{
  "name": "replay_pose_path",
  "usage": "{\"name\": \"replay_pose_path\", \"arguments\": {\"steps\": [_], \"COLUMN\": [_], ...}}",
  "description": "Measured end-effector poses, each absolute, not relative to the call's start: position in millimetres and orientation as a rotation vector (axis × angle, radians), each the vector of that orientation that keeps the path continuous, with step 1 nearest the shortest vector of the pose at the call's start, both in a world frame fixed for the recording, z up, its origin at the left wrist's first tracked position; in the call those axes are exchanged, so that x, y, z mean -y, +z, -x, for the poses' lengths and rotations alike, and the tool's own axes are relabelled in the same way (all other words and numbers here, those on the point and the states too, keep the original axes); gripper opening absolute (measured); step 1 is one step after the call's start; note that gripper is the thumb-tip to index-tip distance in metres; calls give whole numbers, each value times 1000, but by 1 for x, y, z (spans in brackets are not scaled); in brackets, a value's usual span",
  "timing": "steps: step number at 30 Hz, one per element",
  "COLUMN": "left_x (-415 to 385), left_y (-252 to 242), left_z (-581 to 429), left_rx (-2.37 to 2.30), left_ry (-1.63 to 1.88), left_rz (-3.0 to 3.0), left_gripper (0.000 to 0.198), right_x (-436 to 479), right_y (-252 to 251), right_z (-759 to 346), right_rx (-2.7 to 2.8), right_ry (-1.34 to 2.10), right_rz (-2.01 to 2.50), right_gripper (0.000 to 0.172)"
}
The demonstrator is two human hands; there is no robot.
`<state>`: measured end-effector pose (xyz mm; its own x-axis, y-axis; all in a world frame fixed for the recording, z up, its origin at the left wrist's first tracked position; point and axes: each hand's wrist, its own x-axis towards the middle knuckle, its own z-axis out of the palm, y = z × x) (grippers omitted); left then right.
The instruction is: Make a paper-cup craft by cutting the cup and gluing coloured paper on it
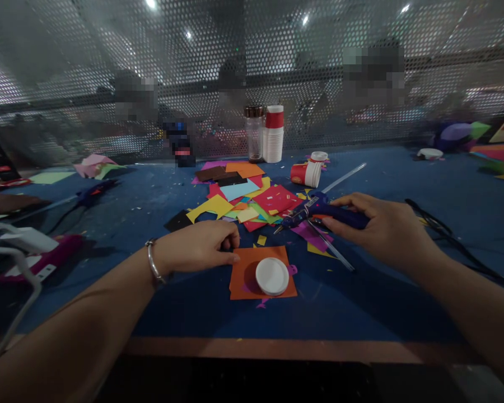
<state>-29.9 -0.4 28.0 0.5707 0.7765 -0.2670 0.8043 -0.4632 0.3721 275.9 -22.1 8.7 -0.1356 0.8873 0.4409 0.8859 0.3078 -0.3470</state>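
The right hand (380,228) was closed around the handle of a blue glue gun (315,211), whose nozzle pointed left toward a heap of coloured paper scraps (246,202). The left hand (201,246), a metal bangle (153,262) on its wrist, lay with its fingers curled at the upper left edge of an orange paper sheet (243,280); whether it pinched the sheet could not be told. A white cup (272,276) stood upside down on that sheet, near the front of the blue table (361,302). Behind the scraps a red cup (306,174) lay on its side, and a stack of cups (274,135) stood beside a clear jar (254,134).
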Motion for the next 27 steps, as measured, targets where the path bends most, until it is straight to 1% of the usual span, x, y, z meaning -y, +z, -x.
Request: {"name": "replay_pose_path", "arguments": {"steps": [3,5,13,18,20,23,25,27], "left_x": [1,0,-17,-27,-30,-31,-28,-21], "left_y": [30,29,12,-5,-9,-10,-6,-1], "left_z": [28,26,21,8,2,-5,-6,-3], "left_rx": [-1252,-1239,-1147,-1109,-1031,-884,-874,-943], "left_ry": [-130,-86,394,643,706,755,800,857], "left_rz": [-2338,-2325,-2133,-2244,-2332,-2391,-2423,-2484], "left_gripper": [16,14,11,9,9,15,19,15], "right_x": [22,22,23,23,23,22,23,24], "right_y": [9,9,11,10,9,7,7,7], "right_z": [-276,-276,-274,-275,-276,-277,-277,-276], "right_rx": [2018,2014,1977,1996,2015,2047,2059,2064], "right_ry": [-6,-7,-26,-30,-30,-29,-34,-42], "right_rz": [1571,1571,1556,1553,1537,1530,1530,1527], "right_gripper": [31,32,30,30,30,31,32,31]}}
